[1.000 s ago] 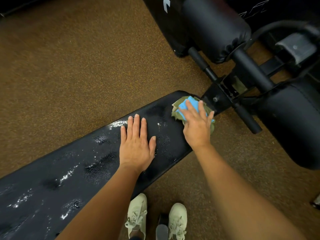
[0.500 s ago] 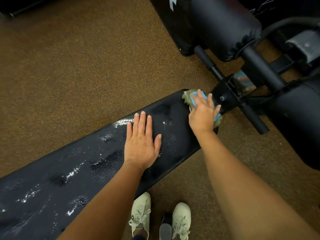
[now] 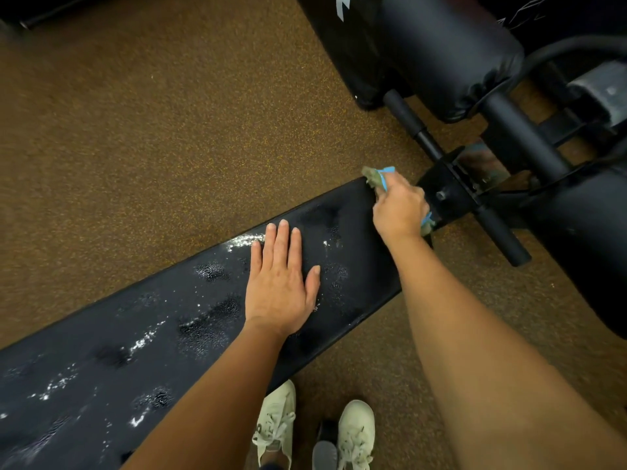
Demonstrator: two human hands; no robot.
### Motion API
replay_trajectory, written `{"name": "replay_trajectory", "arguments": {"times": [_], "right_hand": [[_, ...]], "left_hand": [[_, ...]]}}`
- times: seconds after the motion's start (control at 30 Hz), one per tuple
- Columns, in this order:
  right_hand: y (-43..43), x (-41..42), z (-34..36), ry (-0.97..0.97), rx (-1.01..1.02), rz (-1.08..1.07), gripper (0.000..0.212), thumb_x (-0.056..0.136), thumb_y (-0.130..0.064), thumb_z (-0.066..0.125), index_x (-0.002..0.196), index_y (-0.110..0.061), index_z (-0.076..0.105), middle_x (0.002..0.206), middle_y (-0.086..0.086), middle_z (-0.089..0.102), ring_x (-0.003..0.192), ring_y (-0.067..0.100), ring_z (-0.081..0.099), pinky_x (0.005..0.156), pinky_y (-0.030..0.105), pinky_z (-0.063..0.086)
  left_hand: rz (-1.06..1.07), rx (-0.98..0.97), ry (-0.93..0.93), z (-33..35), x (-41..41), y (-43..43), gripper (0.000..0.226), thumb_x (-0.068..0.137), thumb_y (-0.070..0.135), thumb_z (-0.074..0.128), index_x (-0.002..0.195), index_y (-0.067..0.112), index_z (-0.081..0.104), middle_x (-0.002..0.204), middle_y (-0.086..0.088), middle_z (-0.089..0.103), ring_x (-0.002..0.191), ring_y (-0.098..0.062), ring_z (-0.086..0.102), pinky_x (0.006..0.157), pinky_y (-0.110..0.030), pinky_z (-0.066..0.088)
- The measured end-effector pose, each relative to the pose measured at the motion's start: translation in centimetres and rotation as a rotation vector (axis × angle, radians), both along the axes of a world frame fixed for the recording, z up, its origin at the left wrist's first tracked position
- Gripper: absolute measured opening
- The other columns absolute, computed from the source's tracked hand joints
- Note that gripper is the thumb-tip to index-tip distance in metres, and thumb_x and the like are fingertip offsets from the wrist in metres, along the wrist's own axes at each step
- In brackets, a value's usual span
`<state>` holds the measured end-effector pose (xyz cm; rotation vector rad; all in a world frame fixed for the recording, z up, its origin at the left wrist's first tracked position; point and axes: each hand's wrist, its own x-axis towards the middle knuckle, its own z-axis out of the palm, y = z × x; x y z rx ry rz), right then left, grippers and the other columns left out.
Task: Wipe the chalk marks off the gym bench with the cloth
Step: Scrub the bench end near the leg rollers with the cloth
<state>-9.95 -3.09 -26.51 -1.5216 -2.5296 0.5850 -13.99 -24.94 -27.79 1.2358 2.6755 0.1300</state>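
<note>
Gripping the crumpled green-and-blue cloth point(image 3: 376, 176) at the far corner of the long black padded gym bench point(image 3: 359, 290) with our right hand point(image 3: 398, 206), fingers curled round it, we rest our left hand point(image 3: 280, 283) flat and open on the bench just beside. White chalk marks point(image 3: 245, 240) streak the bench by the left fingertips and further along it, so we judge firm, overlapping strokes will serve best, lifting the left hand clear first

- Green-and-blue cloth point(image 3: 376, 176): mostly hidden under the right hand point(image 3: 398, 208) (corners peek out at 11 and 4 o'clock).
- Black padded bench point(image 3: 190, 300) runs off-frame at 8 o'clock.
- Pale lace-up shoes point(image 3: 276, 422) cut at 6 o'clock.
</note>
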Motion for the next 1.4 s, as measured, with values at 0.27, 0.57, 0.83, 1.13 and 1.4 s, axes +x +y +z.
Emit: {"name": "replay_trajectory", "arguments": {"times": [0.27,0.57,0.83,1.13,1.4], "right_hand": [[0.6,2.5,-0.8,0.093,0.029,0.265,0.045,0.089,0.000,0.051,0.132,-0.015,0.053,0.146,0.001,0.043,0.140,0.028,0.028,0.114,0.053,0.017],[-2.8,-2.5,-1.0,0.091,-0.027,0.544,0.040,0.091,-0.010,0.054,0.131,-0.015,0.054,0.141,0.001,0.049,0.143,0.022,0.023,0.114,0.047,0.003],[-0.2,-1.4,-0.8,0.039,0.013,0.340,0.043,0.093,-0.010,0.051,0.136,-0.014,0.049,0.142,0.007,0.048,0.143,0.023,0.021,0.114,0.052,0.004],[-4.7,0.2,-1.0,0.204,-0.050,0.708,0.040,0.089,-0.007,0.058,0.129,-0.014,0.057,0.143,0.003,0.046,0.142,0.026,0.025,0.114,0.052,-0.001],[-8.6,-1.6,-0.4,0.122,0.011,0.635,0.039,0.090,-0.008,0.050,0.129,-0.010,0.056,0.144,0.008,0.045,0.140,0.033,0.028,0.111,0.059,0.008]], "left_hand": [[0.004,0.011,-0.024,0.0,-0.1,-0.1,0.071,0.097,0.051,0.016,0.151,0.007,0.012,0.160,-0.013,0.005,0.148,-0.026,-0.005,0.120,-0.047,0.005],[0.022,0.013,-0.017,0.0,-0.1,-0.4,0.072,0.096,0.050,0.017,0.150,0.002,0.017,0.159,-0.015,0.011,0.148,-0.029,0.003,0.119,-0.049,0.009],[0.033,0.001,-0.021,0.2,-0.5,-2.5,0.071,0.097,0.052,0.015,0.151,0.006,0.012,0.160,-0.012,0.005,0.148,-0.026,-0.004,0.119,-0.045,0.001],[0.046,-0.010,-0.013,0.2,-0.5,-2.8,0.071,0.096,0.052,0.014,0.151,0.006,0.015,0.160,-0.012,0.009,0.148,-0.026,-0.001,0.119,-0.047,0.004],[0.036,-0.007,-0.004,0.1,-0.6,-2.9,0.070,0.096,0.048,0.016,0.150,0.005,0.018,0.159,-0.014,0.011,0.148,-0.027,0.002,0.119,-0.049,0.008]]}}
